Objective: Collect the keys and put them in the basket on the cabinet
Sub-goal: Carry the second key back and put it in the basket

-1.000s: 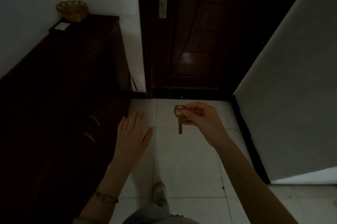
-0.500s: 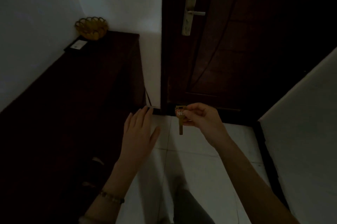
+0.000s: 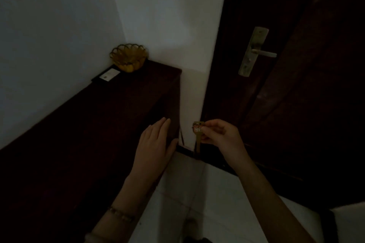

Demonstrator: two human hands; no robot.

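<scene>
head view: right hand [image 3: 221,136] pinches hanging key [image 3: 198,137]; left hand [image 3: 156,144] flat, fingers open.

A brass key [image 3: 198,136] with a red-and-white tag hung blade-down, near right of the dark cabinet [image 3: 98,124]. The golden scalloped basket [image 3: 128,58] sat upright at the cabinet's far corner.
</scene>
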